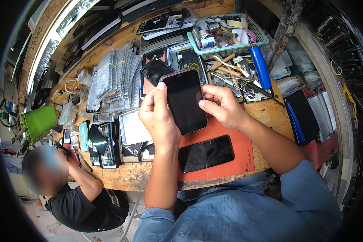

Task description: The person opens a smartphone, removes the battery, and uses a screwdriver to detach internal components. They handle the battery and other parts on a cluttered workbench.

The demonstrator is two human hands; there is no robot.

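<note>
Between my two hands I hold up a dark smartphone [184, 103] with its black screen facing me. My left hand [159, 115] grips its left edge, the thumb lying along the side near the top. At the right edge my right hand [224, 105] has its fingers curled behind the phone, thumb pointing at its side. Beneath it, a second black phone screen [207, 153] lies flat on an orange-red mat [243, 163]. Just behind the held phone, a loose dark screen panel [155, 73] rests tilted on other phone parts.
Bubble-wrapped packs [113, 74] are piled at the left rear. A green basket [225, 49] of supplies stands at the back, with hand tools and a blue cylinder [261, 66] before it. Opened phones [107, 147] stand left of the mat. A seated person [82, 189] works at the left.
</note>
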